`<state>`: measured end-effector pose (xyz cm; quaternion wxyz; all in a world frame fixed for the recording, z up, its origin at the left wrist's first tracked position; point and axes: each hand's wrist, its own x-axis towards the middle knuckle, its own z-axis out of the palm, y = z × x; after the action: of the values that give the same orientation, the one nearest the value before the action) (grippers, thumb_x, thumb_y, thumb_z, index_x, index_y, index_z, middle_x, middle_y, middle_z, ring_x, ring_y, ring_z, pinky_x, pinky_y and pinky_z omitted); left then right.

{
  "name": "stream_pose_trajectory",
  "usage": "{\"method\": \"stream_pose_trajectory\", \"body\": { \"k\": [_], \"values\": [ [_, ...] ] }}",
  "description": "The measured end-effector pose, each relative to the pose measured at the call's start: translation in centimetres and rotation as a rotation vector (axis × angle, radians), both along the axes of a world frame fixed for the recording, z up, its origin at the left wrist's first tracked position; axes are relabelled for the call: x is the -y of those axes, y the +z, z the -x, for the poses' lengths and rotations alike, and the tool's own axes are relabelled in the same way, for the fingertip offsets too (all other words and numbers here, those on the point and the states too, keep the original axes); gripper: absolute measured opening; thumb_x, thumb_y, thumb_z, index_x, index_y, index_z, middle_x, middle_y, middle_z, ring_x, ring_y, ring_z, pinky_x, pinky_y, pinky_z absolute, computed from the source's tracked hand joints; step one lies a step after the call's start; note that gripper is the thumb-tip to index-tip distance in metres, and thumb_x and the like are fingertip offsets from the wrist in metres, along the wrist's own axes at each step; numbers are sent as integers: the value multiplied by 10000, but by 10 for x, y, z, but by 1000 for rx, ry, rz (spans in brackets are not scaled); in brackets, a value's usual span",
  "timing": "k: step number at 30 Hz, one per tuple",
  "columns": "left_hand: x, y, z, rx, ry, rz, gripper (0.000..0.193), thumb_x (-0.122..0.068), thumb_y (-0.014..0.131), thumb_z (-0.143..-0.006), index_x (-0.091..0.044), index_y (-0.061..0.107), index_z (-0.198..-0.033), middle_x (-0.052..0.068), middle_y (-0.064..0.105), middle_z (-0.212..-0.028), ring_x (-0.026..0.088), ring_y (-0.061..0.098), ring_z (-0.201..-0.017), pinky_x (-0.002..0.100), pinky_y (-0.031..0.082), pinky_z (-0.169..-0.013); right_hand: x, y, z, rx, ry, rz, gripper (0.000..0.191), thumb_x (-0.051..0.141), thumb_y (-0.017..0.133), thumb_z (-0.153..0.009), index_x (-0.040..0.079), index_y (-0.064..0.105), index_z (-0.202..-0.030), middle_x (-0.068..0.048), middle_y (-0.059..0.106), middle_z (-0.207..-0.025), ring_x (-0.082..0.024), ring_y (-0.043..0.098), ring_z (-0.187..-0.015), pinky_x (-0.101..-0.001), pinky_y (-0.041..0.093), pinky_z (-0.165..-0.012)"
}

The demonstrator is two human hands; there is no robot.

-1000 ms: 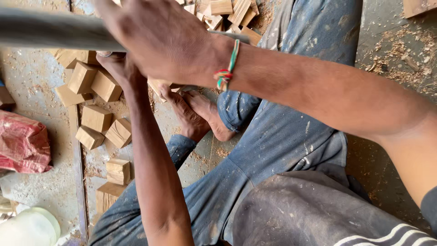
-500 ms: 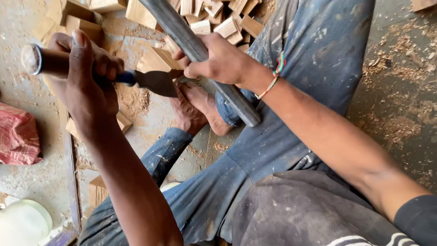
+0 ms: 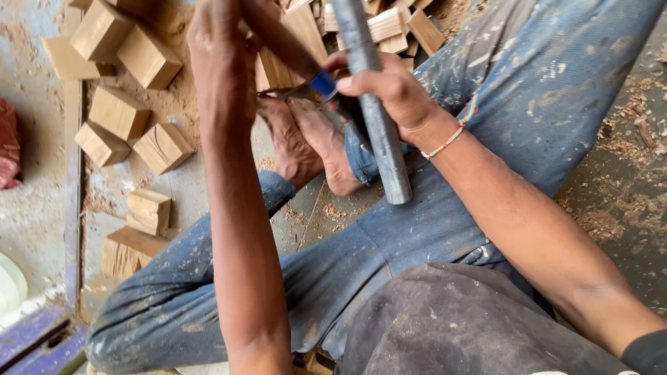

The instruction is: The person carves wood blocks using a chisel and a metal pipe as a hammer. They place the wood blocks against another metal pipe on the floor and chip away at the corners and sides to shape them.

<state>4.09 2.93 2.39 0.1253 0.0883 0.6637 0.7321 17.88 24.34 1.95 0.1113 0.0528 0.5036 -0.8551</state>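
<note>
At top centre, the right hand (image 3: 389,87) has its fingers clamped on 1 grey rod (image 3: 372,104); the left hand (image 3: 222,62) grips 1 chisel (image 3: 306,66). About 8 wood blocks (image 3: 118,111) lie at upper left.

Woodworking workshop: cut wooden blocks (image 3: 118,111), sawdust (image 3: 611,222) on floor.

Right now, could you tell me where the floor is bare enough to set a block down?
Bare floor lies left of the wooden strip, between the red cloth and white tub. A small patch sits below the feet. Blocks crowd the upper left; chips litter the right.
</note>
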Motion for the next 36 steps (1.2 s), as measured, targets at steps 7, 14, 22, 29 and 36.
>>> {"method": "stream_pose_trajectory", "body": {
  "k": [7,14,22,29,36],
  "values": [
    [32,-63,1,-131,111,1155,957,-651,839,-826,-32,414,-1419,196,530,-1401,310,497,-1317,525,401,-1127,-6,-22,18,289,-119,340,297,266,653,-893,49,600,-1088,-88,661,-942,-187,637,-777,-336,548,-649],
    [34,-83,-6,-32,199,913,581,-312,804,-800,-11,655,-1275,171,738,-1147,286,746,-1040,414,596,-993,-9,-29,19,270,-193,384,342,294,656,-908,13,583,-1088,-93,644,-942,-190,622,-804,-331,536,-690],
    [74,-37,-3,-39,72,60,562,-182,768,-847,-19,593,-1355,175,663,-1328,318,684,-1272,463,614,-1033,-3,-19,26,239,-246,325,314,263,654,-881,57,562,-1100,-85,617,-913,-195,603,-806,-340,524,-676],
    [71,-10,-1,78,-57,-184,673,-126,746,-819,-45,482,-1433,243,646,-1380,350,646,-1307,503,595,-1164,2,-26,34,284,-204,467,295,265,654,-906,33,549,-1054,-86,604,-908,-211,597,-814,-356,511,-694],
    [63,15,-6,97,-240,-260,858,-116,720,-815,-182,396,-1607,227,551,-1525,342,578,-1390,487,560,-1143,-2,-31,43,398,-292,421,285,258,651,-868,31,573,-1022,-82,626,-849,-207,607,-739,-363,523,-645]
  ]
}}
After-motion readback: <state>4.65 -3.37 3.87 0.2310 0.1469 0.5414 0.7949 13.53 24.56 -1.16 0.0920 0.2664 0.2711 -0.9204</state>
